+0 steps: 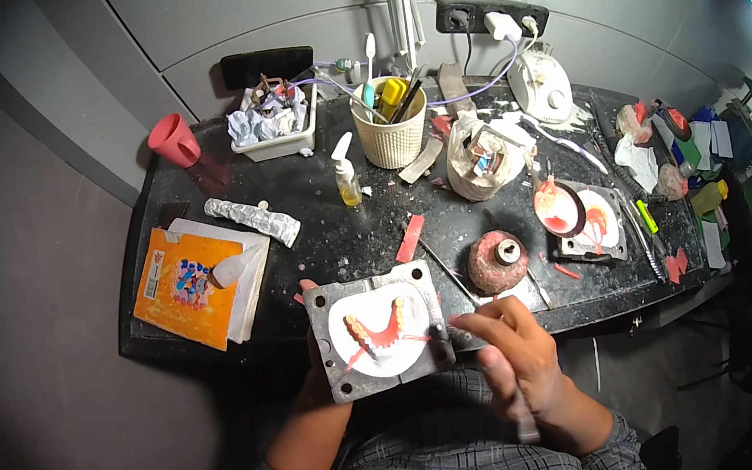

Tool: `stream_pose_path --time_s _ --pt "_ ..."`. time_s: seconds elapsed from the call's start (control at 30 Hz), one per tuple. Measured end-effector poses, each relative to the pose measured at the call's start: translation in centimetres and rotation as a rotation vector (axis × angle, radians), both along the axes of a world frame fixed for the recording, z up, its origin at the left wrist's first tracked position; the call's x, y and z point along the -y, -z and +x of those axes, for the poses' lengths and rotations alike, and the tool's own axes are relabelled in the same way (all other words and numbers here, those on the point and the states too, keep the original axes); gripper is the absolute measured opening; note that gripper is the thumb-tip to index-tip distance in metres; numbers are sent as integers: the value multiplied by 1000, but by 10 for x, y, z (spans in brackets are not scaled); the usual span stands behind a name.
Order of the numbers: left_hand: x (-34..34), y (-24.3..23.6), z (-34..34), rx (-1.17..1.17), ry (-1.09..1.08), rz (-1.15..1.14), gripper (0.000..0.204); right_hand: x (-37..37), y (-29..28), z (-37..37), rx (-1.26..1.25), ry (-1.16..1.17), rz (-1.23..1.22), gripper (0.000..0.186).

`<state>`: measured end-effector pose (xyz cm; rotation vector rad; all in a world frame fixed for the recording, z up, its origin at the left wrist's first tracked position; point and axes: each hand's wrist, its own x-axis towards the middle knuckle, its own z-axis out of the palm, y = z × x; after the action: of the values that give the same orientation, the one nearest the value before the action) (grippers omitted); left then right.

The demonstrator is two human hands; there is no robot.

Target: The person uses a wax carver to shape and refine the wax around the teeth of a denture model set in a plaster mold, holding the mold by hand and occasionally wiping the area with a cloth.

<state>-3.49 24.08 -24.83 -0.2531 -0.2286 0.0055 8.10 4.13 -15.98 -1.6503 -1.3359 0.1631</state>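
Note:
My left hand (316, 372) grips a grey metal dental flask half (320, 326) from its left side, most of its fingers hidden beneath. White plaster (396, 358) fills the flask. Set in it is a horseshoe-shaped denture (381, 334) with pinkish-red wax and cream teeth; thin red strips run from it toward the rim. Just right of the flask, my right hand (526, 358) is closed round a slim tool (526, 425). Its lower end is blurred, and I cannot make out its kind.
Behind the flask stand a round burner-like pot (498, 262) and a long metal tool (447, 268). Another flask half (599, 219) with a wax-filled ladle (559, 208) lies right. Farther back are a pump bottle (347, 181), a tool cup (394, 140) and a plaster-crusted bowl (477, 183). An orange book (180, 289) lies left.

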Motion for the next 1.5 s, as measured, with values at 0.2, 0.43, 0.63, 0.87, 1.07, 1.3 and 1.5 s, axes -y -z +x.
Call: stream_pose_path --time_s 0.2,0.43,0.63,0.87,1.07,1.3,1.5 --pt "-7 11 -10 -223 -56 181 139 12 5 11 -280 -55 51 30" --pt "-11 15 -11 -223 -58 136 134 11 -1 12 -212 -62 5 27" --pt "-16 72 -12 -311 -192 168 81 50 -4 45 169 -27 -560 38" --pt "-44 89 -18 -551 -283 765 68 24 18 35 290 13 -673 48" --pt "-23 50 -12 -238 -126 47 73 6 25 30 264 113 -588 47" --pt "-17 36 -20 55 50 53 90 13 18 25 27 181 -295 37" --pt "-25 -18 -31 -405 -456 564 117 33 16 32 -130 135 -54 18"
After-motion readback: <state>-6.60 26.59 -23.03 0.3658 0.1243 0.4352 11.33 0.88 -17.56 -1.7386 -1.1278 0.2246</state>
